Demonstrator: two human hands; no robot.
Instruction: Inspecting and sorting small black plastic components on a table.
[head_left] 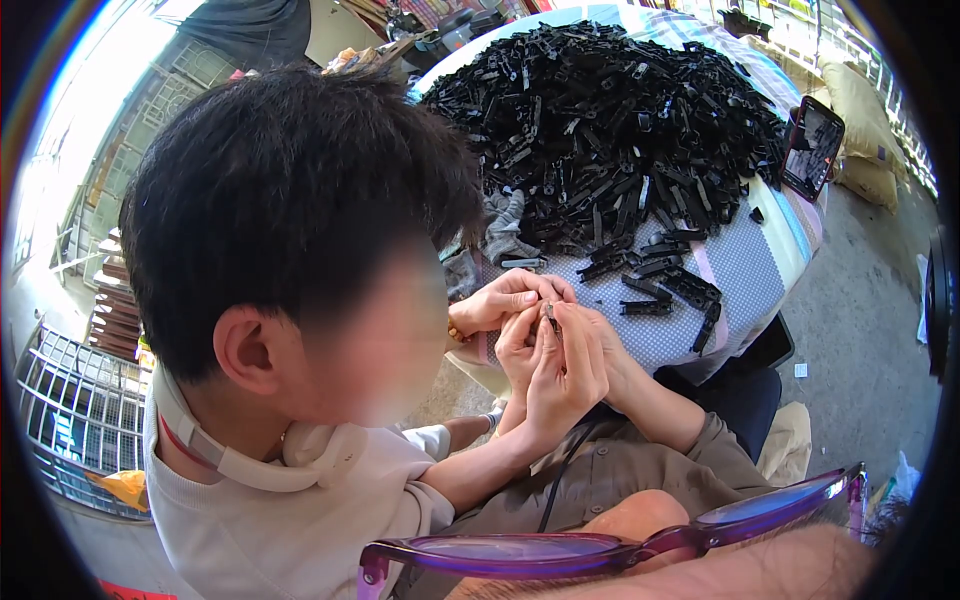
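Table (745,262) (black clips (610,120) heaped)

Olive-grey shirt (620,465) w/ rolled sleeves, purple-framed glasses (620,545) at lower edge, bare fingers (560,345).

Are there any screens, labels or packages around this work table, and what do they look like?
Phone: propped at the right edge of the table, beside the heap of black plastic parts; a dark rectangle in a red case, its screen lit with a dim picture.
Sacks: on the ground at far right behind the phone; bulging, tan-yellow, with a small pale patch too small to make out.
No other labels or signs show clearly.
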